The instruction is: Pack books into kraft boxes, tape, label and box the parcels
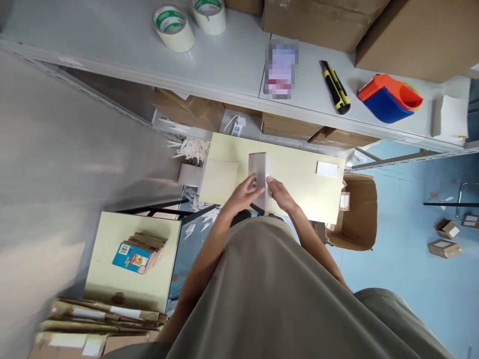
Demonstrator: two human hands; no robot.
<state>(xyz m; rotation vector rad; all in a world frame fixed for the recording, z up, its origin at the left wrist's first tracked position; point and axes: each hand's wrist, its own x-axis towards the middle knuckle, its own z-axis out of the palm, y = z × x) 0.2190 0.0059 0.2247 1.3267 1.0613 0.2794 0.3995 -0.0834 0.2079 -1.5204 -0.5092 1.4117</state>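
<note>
Seen from above, a person stands at a low pale-yellow table (299,172) in the middle of the frame, working a small white box (259,172) that stands upright on it. The left hand (245,192) presses the box's left face with curled fingers; the right hand (279,193) pinches its right edge — both hands are closed on the box. To fold it cleanly, a judgement: keep the base flat on the table and squeeze evenly from both sides so the thin card does not buckle.

Counting from left to right: at lower left, one stack of flattened cardboard (97,321); above it one second pale table (112,234) carrying one pile of small colourful packs (139,253). At upper left, two rolls of tape (172,27) on the grey shelf (112,45). On the main table, one white label (328,169). On the shelf at upper right, one yellow-and-black utility knife (336,87) — then one orange-and-blue tape dispenser (389,98). One open carton (357,212) sits right of the table, and two small brown boxes (445,238) lie on the blue floor at far right.
</note>
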